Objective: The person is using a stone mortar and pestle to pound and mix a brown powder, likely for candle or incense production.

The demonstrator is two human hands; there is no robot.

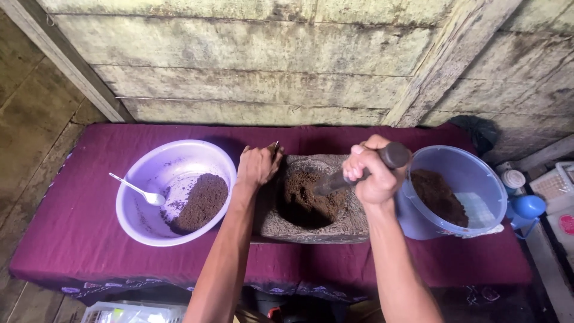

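— What is going on at the bench (78, 233) right now?

— The person is grinding. The right hand (372, 173) is clenching around the dark pestle (359, 172), which is slanting down into the stone mortar (311, 203) at the centre of the frame. The left hand (257, 166) is curling over the mortar's upper left rim and seems to be bracing it.

— And the brown stuff?

— Dark brown powder (308, 194) is sitting in the mortar's hollow, right under the pestle tip. More of it is lying in the lilac bowl (179, 157) at centre left, beside a white spoon (136, 190), and in the blue bucket (472, 173) at centre right, just next to the right hand.

— So which step would you say this is?

— I am judging it as mid-grind: the powder in the mortar is looking coarse and clumped. The next stroke is calling for firm downward pressure with the pestle while the left hand is holding the stone steady, keeping the powder inside the hollow.
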